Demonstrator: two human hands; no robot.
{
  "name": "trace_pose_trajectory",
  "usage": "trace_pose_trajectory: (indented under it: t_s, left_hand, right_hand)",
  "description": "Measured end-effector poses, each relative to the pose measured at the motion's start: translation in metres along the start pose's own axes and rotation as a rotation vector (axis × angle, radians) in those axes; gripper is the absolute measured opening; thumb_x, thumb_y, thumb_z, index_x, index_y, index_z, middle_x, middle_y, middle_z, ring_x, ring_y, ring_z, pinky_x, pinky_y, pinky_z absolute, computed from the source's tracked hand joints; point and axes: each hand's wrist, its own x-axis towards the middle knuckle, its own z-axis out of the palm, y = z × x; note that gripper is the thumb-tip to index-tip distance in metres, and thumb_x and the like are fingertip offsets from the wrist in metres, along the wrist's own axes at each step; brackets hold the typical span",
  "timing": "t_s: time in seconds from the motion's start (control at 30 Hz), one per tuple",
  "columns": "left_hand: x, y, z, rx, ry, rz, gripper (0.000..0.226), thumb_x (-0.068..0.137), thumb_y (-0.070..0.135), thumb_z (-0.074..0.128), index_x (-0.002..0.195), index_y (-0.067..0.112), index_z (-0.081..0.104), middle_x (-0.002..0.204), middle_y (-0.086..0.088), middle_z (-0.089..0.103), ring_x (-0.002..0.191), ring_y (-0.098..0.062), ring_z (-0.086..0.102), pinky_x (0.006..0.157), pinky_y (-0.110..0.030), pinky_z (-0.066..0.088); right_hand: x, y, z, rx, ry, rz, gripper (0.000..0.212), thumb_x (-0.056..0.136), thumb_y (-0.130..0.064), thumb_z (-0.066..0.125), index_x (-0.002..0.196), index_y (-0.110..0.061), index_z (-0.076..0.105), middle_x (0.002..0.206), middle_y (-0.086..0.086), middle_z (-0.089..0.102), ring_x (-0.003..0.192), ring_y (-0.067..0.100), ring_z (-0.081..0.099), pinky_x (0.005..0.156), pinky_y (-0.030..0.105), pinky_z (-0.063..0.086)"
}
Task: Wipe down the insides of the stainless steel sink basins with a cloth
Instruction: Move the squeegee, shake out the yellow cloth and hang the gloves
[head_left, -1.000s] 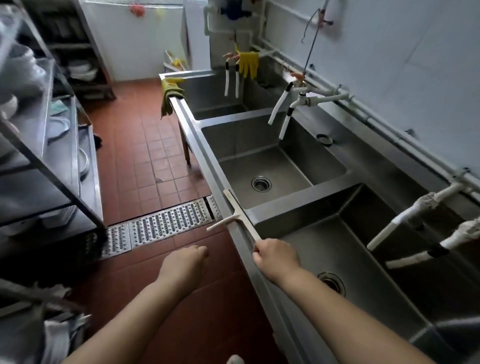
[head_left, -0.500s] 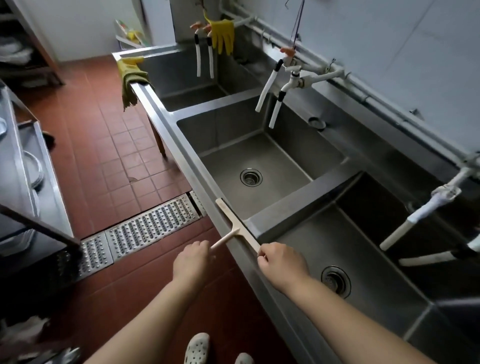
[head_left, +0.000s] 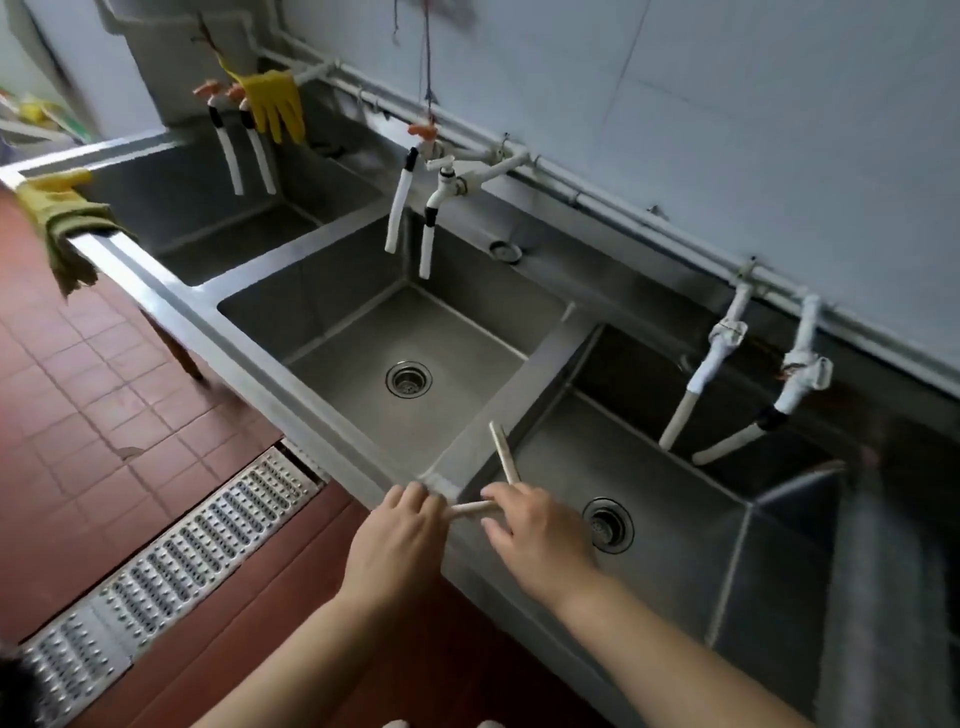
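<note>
Soft, even daylight fills the frame, with pale sheen on the sink rim (head_left: 171, 306) at left. Motion blur smears the right edge and upper left corner. Wide-angle distortion bends the wall pipe (head_left: 597, 197).

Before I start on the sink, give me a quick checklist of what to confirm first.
1. Cloth in hand: not ok; both hands are on the squeegee, none holds a cloth.
2. Left hand on the squeegee handle: ok.
3. Right hand free: not ok, it touches the squeegee.
4. Near basin free of items: ok.
5. Middle basin free of items: ok.
6. Basins dry: cannot tell.
</note>
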Motion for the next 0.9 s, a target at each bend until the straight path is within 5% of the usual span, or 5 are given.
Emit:
trace_pose_trajectory:
  t_s: [0.1,0.2,0.4,0.6,0.9]
  left_hand:
    - [0.021,0.028,0.003,-0.038,-0.044,0.164,0.016,0.081,0.021,0.055,0.085,0.018,0.071,0.08,0.001,0.062,0.07,-0.017,0.058,0.059,-0.03,0.054]
    - [0.043,0.068,0.0,-0.112,-0.049,0.328,0.015,0.071,0.021,0.07,0.085,0.018,0.072,0.08,0.001,0.063,0.066,-0.016,0.059,0.052,-0.026,0.053]
    - [0.074,0.169,0.013,-0.157,-0.163,0.646,0.042,0.058,0.027,0.085,0.097,0.024,0.069,0.092,0.004,0.065,0.077,-0.011,0.064,0.058,-0.023,0.055]
    - [0.092,0.273,0.034,-0.22,-0.291,0.637,0.05,0.088,0.044,0.055,0.134,0.03,0.044,0.127,0.006,0.053,0.099,-0.01,0.061,0.074,-0.023,0.049]
    - [0.134,0.416,0.094,-0.067,-0.362,0.739,0.034,0.096,0.04,0.04,0.13,0.037,0.045,0.123,0.014,0.051,0.101,-0.005,0.053,0.072,-0.016,0.033]
  right_hand:
    - [-0.025,0.016,-0.021,-0.049,0.044,0.07,0.02,0.089,-0.033,0.059,0.106,-0.023,0.063,0.092,-0.004,0.066,0.081,0.018,0.062,0.067,0.035,0.052]
    - [-0.057,0.043,-0.043,-0.126,0.152,0.18,0.012,0.082,-0.029,0.07,0.089,-0.02,0.069,0.075,-0.003,0.067,0.064,0.019,0.063,0.053,0.027,0.048]
    - [-0.142,0.104,-0.078,-0.204,0.184,0.446,0.025,0.097,-0.036,0.046,0.104,-0.018,0.062,0.093,-0.001,0.064,0.082,0.016,0.06,0.068,0.029,0.047]
    - [-0.236,0.175,-0.119,-0.215,0.366,0.834,0.025,0.091,-0.038,0.055,0.081,-0.017,0.064,0.077,0.003,0.066,0.07,0.022,0.062,0.057,0.026,0.036]
    - [-0.328,0.374,-0.176,0.08,0.524,1.118,0.03,0.085,-0.037,0.065,0.063,-0.029,0.045,0.057,-0.011,0.055,0.05,-0.001,0.052,0.045,0.013,0.029]
